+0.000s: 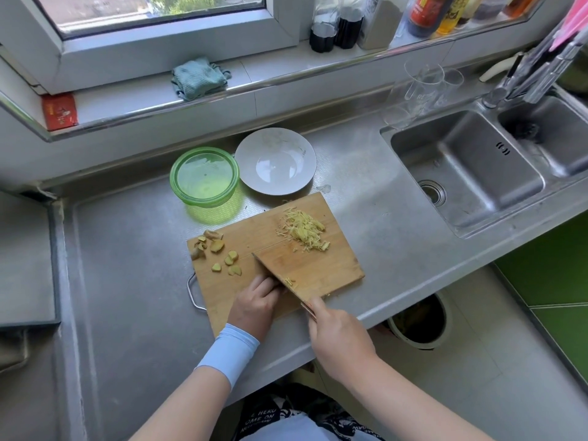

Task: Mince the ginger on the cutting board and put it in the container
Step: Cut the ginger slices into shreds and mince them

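A wooden cutting board [241, 230] lies on the steel counter. A heap of shredded ginger [304, 230] sits at its far right, and several ginger chunks [219, 249] are scattered on its left. My right hand [340, 338] grips the handle of a cleaver [270, 271] whose blade stands on the near part of the board. My left hand [257, 300] is curled against the blade's left side, pressing down a ginger piece that is mostly hidden. A few yellow slivers [289, 281] show at the fingertips. An empty green container [203, 176] stands behind the board.
A white plate [276, 160] sits beside the container. A double steel sink [471, 167] with a faucet [534, 78] is at right, with clear glasses [423, 84] behind it. A teal cloth [197, 78] and bottles line the window sill. A bin [416, 323] stands below the counter edge.
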Available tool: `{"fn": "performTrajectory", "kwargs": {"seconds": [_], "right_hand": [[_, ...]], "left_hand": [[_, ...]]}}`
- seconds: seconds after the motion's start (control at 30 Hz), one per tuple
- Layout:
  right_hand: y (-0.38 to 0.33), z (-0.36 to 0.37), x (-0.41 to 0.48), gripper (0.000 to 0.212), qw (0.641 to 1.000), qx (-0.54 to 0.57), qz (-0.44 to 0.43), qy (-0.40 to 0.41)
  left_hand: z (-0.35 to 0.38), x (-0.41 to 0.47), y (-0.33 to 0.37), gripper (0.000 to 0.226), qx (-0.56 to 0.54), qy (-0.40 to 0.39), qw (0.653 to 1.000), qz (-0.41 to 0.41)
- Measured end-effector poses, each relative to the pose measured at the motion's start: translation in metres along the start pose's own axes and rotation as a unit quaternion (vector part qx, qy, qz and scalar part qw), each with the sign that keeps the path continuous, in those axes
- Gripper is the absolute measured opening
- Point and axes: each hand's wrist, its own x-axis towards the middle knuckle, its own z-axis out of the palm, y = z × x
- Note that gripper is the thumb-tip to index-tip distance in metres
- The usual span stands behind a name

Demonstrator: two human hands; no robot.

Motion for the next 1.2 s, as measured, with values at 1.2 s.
{"fn": "performTrajectory", "kwargs": {"seconds": [1.2], "right_hand": [[0.0, -0.005, -0.004, 0.006, 1.0, 0.013, -0.006, 0.003]], "left_hand": [[0.003, -0.007, -0.002, 0.025, 0.007, -0.028, 0.999, -0.024]]}}
